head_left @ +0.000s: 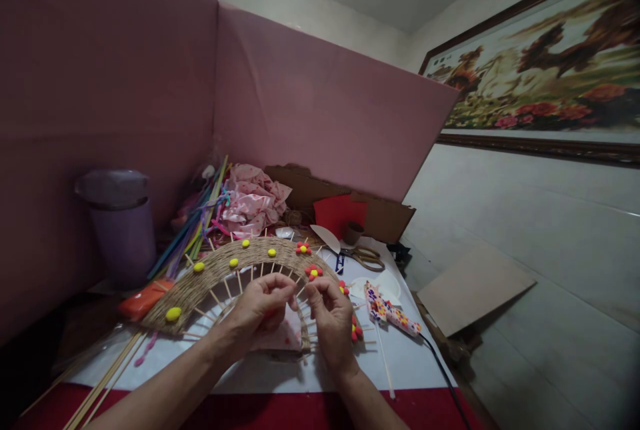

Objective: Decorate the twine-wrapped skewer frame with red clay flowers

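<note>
Both hands are raised in front of an arched, fan-shaped piece woven of brown twine [210,283] on thin wooden sticks. My left hand [267,303] is closed, thumb and fingertips pinched together; a bit of reddish-orange shows under its palm. Close beside it, my right hand [333,320] pinches too, its fingertips a short gap from the left ones. Whatever sits in either pinch is too small to make out. Yellow dots [173,314] line the arch's left side. On its right are flowers with red petals and yellow centres [314,273], one partly behind my right hand.
A flower-patterned glue gun [393,310] with a black cord lies right, near scissors [367,257]. An orange packet [145,300] and a lilac tumbler [123,237] are left. Behind are pipe cleaners [200,217] and crumpled pink cloth [255,200]. Pink panels [320,103] enclose the back.
</note>
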Motion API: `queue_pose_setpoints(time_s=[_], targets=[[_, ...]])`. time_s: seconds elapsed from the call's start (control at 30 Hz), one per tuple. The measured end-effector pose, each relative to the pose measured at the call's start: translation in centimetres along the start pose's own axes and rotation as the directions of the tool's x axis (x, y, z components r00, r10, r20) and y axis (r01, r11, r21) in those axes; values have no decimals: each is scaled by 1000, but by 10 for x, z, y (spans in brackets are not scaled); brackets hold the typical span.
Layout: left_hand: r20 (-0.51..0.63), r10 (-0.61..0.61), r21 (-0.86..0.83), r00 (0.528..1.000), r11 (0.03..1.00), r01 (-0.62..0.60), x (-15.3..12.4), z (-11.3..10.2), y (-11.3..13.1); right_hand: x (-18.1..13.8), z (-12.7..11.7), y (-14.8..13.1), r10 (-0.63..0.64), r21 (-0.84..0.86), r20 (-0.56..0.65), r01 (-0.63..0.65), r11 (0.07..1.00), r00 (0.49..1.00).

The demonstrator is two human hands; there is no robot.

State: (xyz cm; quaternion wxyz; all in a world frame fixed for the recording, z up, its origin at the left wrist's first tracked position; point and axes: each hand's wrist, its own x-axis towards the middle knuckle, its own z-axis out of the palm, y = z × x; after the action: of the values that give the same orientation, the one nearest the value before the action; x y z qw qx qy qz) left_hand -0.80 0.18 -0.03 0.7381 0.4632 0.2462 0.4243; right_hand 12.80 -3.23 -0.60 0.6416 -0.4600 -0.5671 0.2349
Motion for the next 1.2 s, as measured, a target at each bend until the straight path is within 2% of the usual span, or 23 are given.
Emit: queue_pose_setpoints(time_s=[0.17, 0.4, 0.57, 0.73, 1.03, 1.2], targets=[[-80, -22, -3, 997, 1000, 21, 1, -3, -1, 0, 0, 1, 13, -1, -8, -13, 1000, 1000], [-15, -13, 1, 1000, 1000, 13, 0, -1, 3, 0, 0, 1, 0, -11, -1, 0, 1000, 1000], [-40, -45, -109, 998, 993, 41, 0, -3, 4, -1, 0, 1, 21, -9, -3, -21, 1000, 1000], [16, -4, -164, 1000, 987, 7, 2, -6, 1, 0, 0, 1, 6, -12, -9, -6, 1000, 1000], [-38, -53, -115, 998, 992, 48, 1, -3, 1, 0, -1, 0, -30, -54, -2, 30, 998, 1000], [-25, -77, -126, 997, 989, 74, 1, -1, 3, -1, 0, -1, -42, -69, -3, 42, 997, 999]])
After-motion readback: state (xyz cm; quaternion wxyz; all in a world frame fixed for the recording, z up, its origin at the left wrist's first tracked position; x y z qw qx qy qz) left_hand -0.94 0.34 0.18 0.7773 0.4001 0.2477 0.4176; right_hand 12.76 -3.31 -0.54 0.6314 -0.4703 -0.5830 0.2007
